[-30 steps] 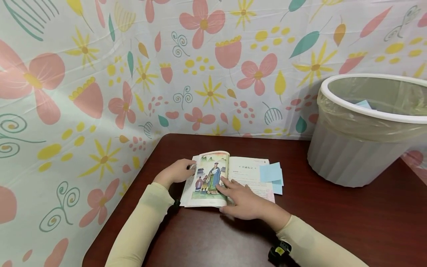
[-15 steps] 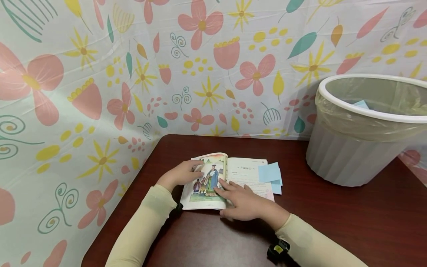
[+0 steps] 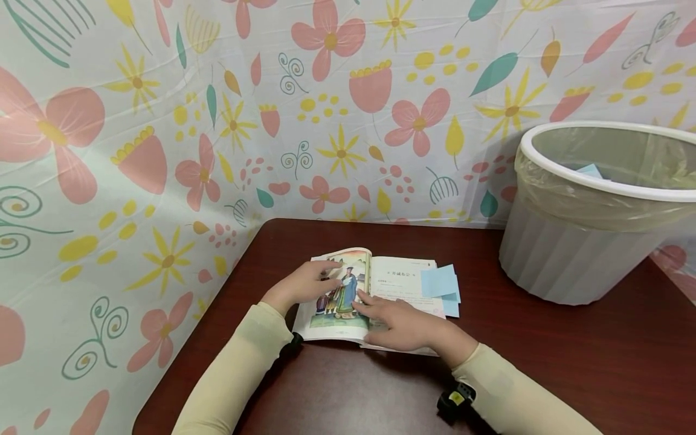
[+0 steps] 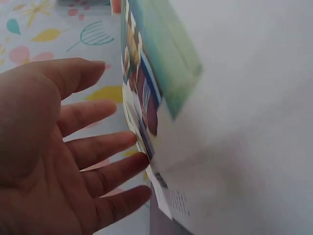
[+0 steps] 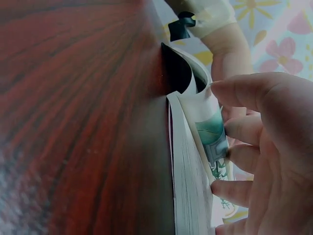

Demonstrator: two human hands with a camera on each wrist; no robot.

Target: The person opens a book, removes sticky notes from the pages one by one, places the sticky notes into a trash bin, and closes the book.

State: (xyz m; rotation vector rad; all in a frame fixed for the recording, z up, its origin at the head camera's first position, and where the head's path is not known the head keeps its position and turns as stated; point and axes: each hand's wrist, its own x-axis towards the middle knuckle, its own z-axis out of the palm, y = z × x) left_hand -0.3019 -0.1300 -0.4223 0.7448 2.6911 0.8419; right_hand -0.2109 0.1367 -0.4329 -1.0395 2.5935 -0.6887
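An open book point(image 3: 337, 325) lies on the dark red table, a colour picture of robed figures on its left page and printed text on its right. My left hand point(image 3: 304, 284) rests on the picture page, its fingers spread and fairly straight in the left wrist view, touching the paper. Across the lower middle of the book, my right hand point(image 3: 405, 323) lies with fingers extended over the fold and right page. Seen from the right wrist, its fingertips point(image 5: 234, 193) touch the page beside the fold. Light blue sticky notes point(image 3: 440, 281) stick out from the right page's edge.
A grey waste bin point(image 3: 565, 260) with a white rim and plastic liner stands at the right of the table point(image 3: 544, 362); a blue paper piece point(image 3: 590, 171) shows inside. A flower-printed curtain point(image 3: 348, 151) hangs behind and to the left.
My left hand has moved right, from the book's left edge onto the picture page. The left page has settled flatter, and my right hand has shifted slightly right over the lower right page.
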